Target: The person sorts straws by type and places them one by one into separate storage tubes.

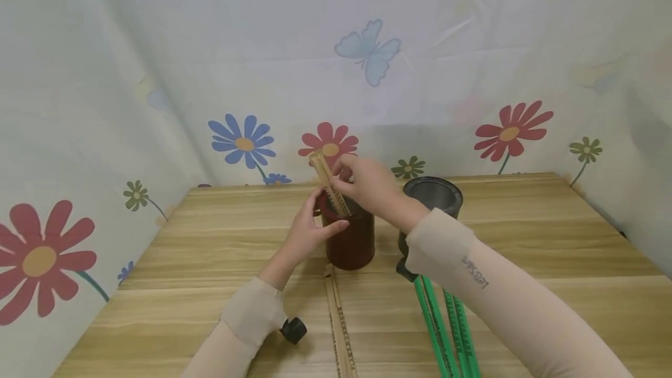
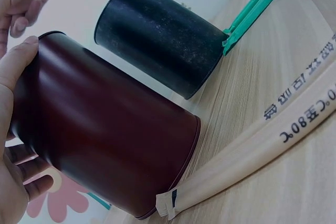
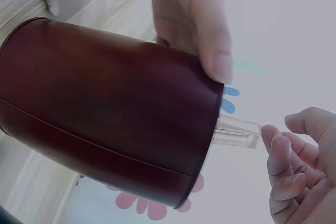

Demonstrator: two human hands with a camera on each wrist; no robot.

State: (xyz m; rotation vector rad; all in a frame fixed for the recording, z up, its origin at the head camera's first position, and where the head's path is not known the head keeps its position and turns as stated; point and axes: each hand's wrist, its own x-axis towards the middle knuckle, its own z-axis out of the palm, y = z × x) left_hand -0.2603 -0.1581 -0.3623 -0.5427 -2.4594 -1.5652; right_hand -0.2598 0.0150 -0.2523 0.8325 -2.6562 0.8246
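Note:
A dark red cylindrical canister (image 1: 350, 244) stands upright on the table. My left hand (image 1: 307, 231) holds it near the rim, thumb on the near side and fingers around the left. Paper-wrapped beige straws (image 1: 322, 171) stick up out of its mouth, tilted left; their lower ends are hidden inside. Beside their upper ends is my right hand (image 1: 370, 185). In the right wrist view, its thumb and index finger are apart, with the index fingertip close to the wrapper's end (image 3: 249, 136); whether they touch is unclear. More beige wrapped straws (image 1: 338, 325) lie in front of the canister.
To the right stands a black canister (image 1: 433, 191), partly behind my right forearm. Green wrapped straws (image 1: 438, 331) lie in front of it. A flower-printed cloth (image 1: 446, 74) hangs behind the wood-grain table (image 1: 236, 220).

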